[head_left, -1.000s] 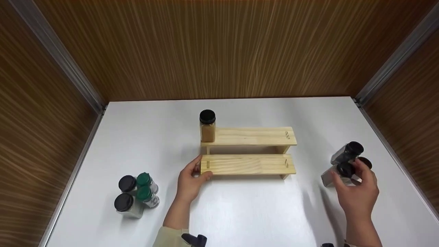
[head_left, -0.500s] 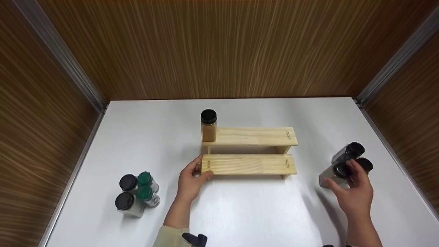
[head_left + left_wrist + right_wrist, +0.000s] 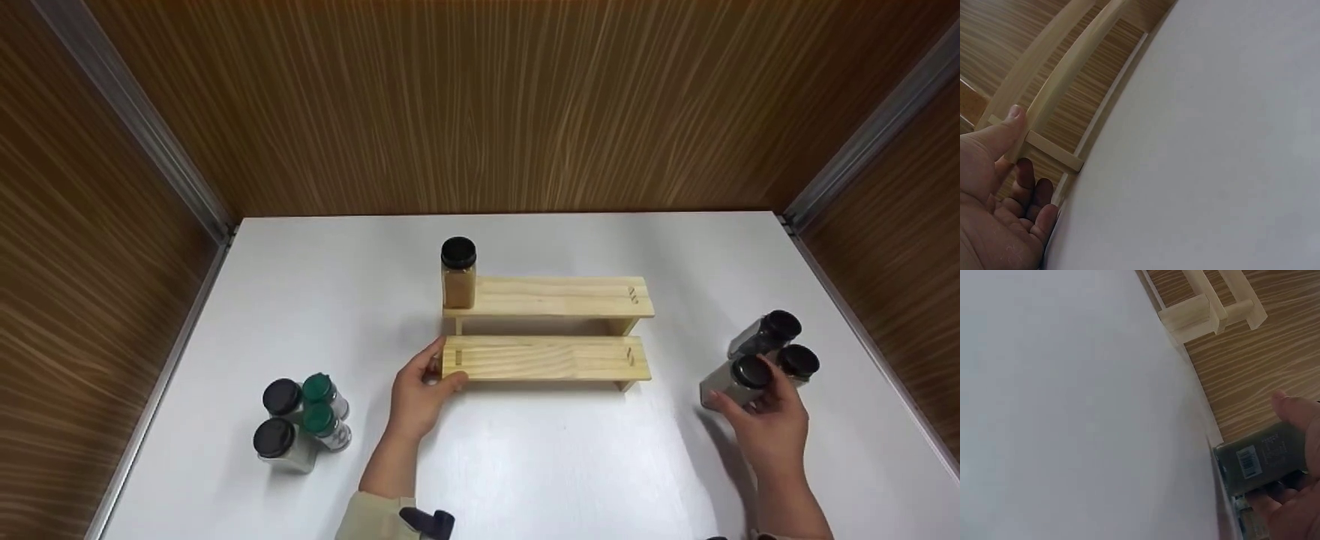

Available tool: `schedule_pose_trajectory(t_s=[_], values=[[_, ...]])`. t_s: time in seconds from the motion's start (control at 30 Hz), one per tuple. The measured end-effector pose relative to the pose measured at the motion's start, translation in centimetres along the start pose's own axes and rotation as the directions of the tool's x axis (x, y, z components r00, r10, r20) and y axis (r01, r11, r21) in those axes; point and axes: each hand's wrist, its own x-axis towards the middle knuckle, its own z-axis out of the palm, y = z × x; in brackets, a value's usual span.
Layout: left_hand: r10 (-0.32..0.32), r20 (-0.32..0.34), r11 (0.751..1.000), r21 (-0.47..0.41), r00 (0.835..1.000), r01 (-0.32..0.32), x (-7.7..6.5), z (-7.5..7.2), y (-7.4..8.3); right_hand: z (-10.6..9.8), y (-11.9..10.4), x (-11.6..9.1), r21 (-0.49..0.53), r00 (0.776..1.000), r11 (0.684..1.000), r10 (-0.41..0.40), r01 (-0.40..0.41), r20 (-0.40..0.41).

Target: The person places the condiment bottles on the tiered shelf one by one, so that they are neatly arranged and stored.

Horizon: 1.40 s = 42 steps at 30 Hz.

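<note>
At the left end of a two-tier wooden shelf rack (image 3: pixel 555 360), my left hand (image 3: pixel 416 397) grips the lower board, thumb on top and fingers around the end. In the left wrist view the thumb (image 3: pixel 1008 132) presses that board's end. My right hand (image 3: pixel 772 431) holds a black-capped spice jar (image 3: pixel 726 386) between thumb and fingers, at the right of the table. The right wrist view shows a barcode label on this jar (image 3: pixel 1258 458), its base at or close to the tabletop. A jar of tan powder (image 3: pixel 458 281) stands upright on the upper board's left end.
Two more black-capped jars, one farther back (image 3: pixel 766 334) and one to the right (image 3: pixel 797 364), stand close beside the held jar. At the left of the white table (image 3: pixel 555 457) is a cluster of black-lidded jars (image 3: pixel 289 446) and green-lidded shakers (image 3: pixel 330 427). Wood-grain panels (image 3: pixel 480 112) enclose the back and sides.
My right hand has shifted slightly left and its fingers have come in around the jar, which has separated a little from its neighbours. The left hand keeps its grip on the rack.
</note>
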Motion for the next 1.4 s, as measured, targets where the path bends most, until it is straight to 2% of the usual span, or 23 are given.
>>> schedule_pose_trajectory(t_s=[0.17,0.37,0.67,0.93,1.0,1.1,1.23,1.4], values=[[0.003,-0.007,1.000,0.004,1.000,-0.003,0.0,0.0,0.0,0.1,0.5,0.1,-0.039,0.999,0.999,0.030,-0.030,0.018],[-0.016,-0.003,1.000,0.006,1.000,0.016,0.0,0.0,0.1,0.5,0.7,-0.1,-0.003,0.999,1.000,0.002,-0.002,-0.035],[-0.049,0.012,0.999,-0.004,0.999,0.049,-0.1,0.1,0.2,0.6,0.6,-0.6,0.029,0.999,0.999,0.030,-0.029,-0.044],[-0.021,0.005,1.000,-0.002,1.000,0.021,0.0,0.0,0.2,0.8,-0.1,-0.9,0.016,0.995,0.996,0.089,-0.088,-0.033],[-0.018,0.003,1.000,-0.004,1.000,0.018,0.0,0.0,0.2,1.1,-0.5,-0.9,0.046,0.996,0.995,0.086,-0.085,-0.029],[-0.019,-0.001,1.000,0.003,1.000,0.019,0.0,0.0,0.2,1.5,-1.2,-0.9,0.147,0.997,0.986,0.080,-0.076,-0.016],[-0.026,-0.008,1.000,0.015,1.000,0.026,0.0,0.0,0.1,2.0,-2.2,-0.8,0.306,0.998,0.950,0.067,-0.065,0.002],[-0.029,-0.004,0.999,0.020,1.000,0.030,0.0,0.1,0.1,2.4,-3.1,-0.9,0.370,0.999,0.929,0.037,-0.031,-0.010]])
